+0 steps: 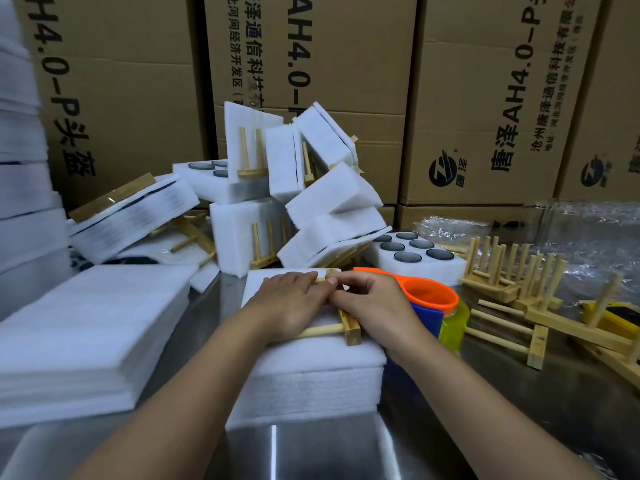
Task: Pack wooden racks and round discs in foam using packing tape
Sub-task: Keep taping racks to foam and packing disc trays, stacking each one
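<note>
A wooden rack [349,328] lies on a white foam block [311,375] at the middle of the steel table. My left hand [287,303] rests flat on the rack and the foam, fingers straight. My right hand [367,303] is curled beside it, its fingertips meeting the left fingertips at the rack's top; what it pinches is too small to tell. An orange and blue tape dispenser [427,301] stands just right of my right hand. A foam tray of dark round discs [414,252] sits behind it.
A heap of foam-wrapped racks [294,188] is piled behind the hands. Stacked foam sheets [86,334] lie at the left. Loose wooden racks [512,271] and clear plastic bags [588,237] fill the right side. Cardboard boxes [485,98] wall off the back.
</note>
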`<move>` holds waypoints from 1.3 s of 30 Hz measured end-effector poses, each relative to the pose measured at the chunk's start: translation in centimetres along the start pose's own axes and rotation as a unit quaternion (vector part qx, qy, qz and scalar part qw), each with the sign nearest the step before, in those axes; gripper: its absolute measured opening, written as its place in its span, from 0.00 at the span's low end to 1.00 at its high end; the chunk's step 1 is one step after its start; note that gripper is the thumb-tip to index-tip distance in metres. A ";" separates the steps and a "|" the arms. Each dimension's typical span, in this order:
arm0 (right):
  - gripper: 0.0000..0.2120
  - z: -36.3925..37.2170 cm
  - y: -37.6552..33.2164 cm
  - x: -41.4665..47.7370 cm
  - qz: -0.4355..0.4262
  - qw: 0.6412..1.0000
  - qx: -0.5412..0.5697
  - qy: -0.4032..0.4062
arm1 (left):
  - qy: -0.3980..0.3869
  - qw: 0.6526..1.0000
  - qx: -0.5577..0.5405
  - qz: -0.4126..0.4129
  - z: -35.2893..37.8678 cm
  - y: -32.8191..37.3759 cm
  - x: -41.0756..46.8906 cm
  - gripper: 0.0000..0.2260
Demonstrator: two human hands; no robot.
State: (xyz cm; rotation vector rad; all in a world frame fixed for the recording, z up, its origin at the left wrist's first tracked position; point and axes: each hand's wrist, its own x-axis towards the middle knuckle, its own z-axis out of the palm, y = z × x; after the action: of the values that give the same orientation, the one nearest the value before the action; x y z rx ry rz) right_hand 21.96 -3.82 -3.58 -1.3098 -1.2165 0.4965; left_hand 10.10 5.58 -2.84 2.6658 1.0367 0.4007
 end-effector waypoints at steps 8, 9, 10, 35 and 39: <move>0.09 -3.0 -1.7 0.4 -0.120 0.924 -0.342 0.122 | -0.016 0.999 0.022 -0.041 0.0 0.0 0.1 0.29; 0.17 -3.9 -1.5 0.3 -0.088 0.880 -0.452 0.116 | -0.019 0.999 0.025 -0.040 0.0 0.0 0.1 0.29; 0.27 -4.9 -1.1 0.3 -0.006 0.838 -0.540 0.078 | -0.024 0.999 0.025 -0.041 -0.1 0.0 0.1 0.29; 0.11 -7.9 -2.4 0.3 -0.092 0.975 -0.074 0.190 | -0.030 0.998 0.000 -0.049 -0.4 0.3 -0.3 0.29; 0.28 -6.3 -3.5 -1.1 -0.163 0.958 -0.171 0.163 | -0.027 0.999 0.007 -0.045 -0.2 0.2 -0.1 0.30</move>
State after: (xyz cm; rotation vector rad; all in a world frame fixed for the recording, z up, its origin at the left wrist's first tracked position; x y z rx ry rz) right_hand 25.89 -8.54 0.36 -1.3753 -1.2381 -0.1727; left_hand 10.08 5.41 -2.58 2.6144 1.1432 0.3032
